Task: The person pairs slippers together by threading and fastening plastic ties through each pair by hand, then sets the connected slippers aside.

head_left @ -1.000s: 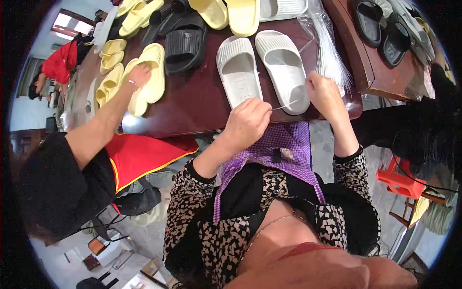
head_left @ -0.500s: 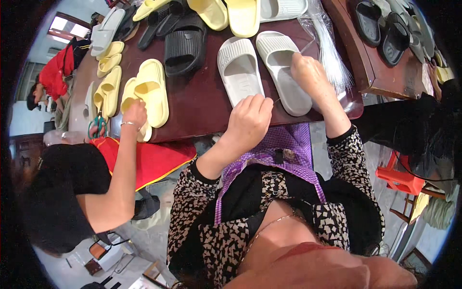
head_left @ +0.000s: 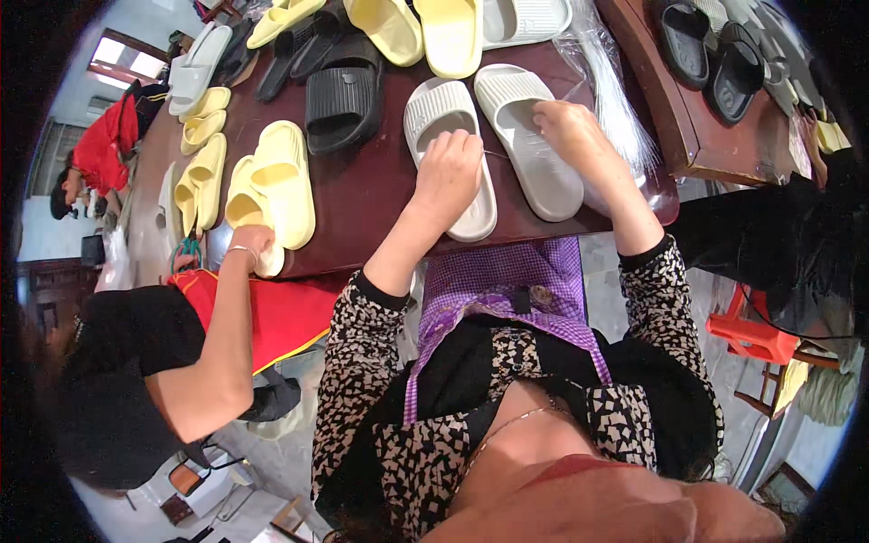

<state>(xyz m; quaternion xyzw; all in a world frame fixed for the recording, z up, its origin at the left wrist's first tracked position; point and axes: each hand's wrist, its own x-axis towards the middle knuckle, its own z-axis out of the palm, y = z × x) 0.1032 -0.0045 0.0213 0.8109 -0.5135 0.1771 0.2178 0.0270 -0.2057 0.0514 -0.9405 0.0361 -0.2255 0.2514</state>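
Two light grey slide slippers lie side by side at the table's near edge, toes away from me: the left slipper (head_left: pixel 474 210) and the right slipper (head_left: pixel 549 185). Over the left one's opening, my left hand (head_left: pixel 445 181) is closed, its fingertips on a thin clear strand (head_left: pixel 499 155) that runs toward the other slipper. My right hand (head_left: pixel 581 140) is pinched beside the right slipper's strap, with a fine strand at its fingers. To its right, a bundle of long clear strands (head_left: pixel 623 109) lies in plastic wrap.
The dark red table (head_left: pixel 362 204) also carries black slippers (head_left: pixel 344 104), yellow slippers (head_left: pixel 282 185) and more beyond. At left a co-worker's hand (head_left: pixel 251 244) touches a yellow slipper near green-handled scissors (head_left: pixel 188 249). A second table (head_left: pixel 697 149) with slippers adjoins at right; a red stool (head_left: pixel 751 335) stands below.
My left hand has moved up and left, from beside the left slipper's heel to over its opening. My right hand has shifted slightly left. The left slipper lies slightly lower.
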